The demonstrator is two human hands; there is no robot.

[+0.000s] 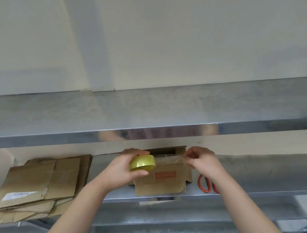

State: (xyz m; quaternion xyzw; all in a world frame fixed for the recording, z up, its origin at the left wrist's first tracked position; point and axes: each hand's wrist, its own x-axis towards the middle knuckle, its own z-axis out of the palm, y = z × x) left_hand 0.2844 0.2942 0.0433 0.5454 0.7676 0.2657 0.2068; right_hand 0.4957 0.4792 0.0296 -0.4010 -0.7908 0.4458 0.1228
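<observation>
My left hand (pixel 125 168) grips a yellowish roll of clear tape (pixel 142 163) above the steel table. A strip of clear tape (pixel 168 160) stretches from the roll to the right, and my right hand (pixel 200 159) pinches its free end. Below the strip stands a small brown cardboard box (pixel 161 175) with a red label on its front. Its front flap hangs open toward me and its back flap stands up. My hands hide part of the box's top.
A stack of flattened cardboard boxes (pixel 39 186) lies on the steel table (pixel 262 172) at the left. Scissors with red handles (pixel 204 184) lie right of the box, partly under my right forearm. A steel shelf (pixel 148 115) runs overhead.
</observation>
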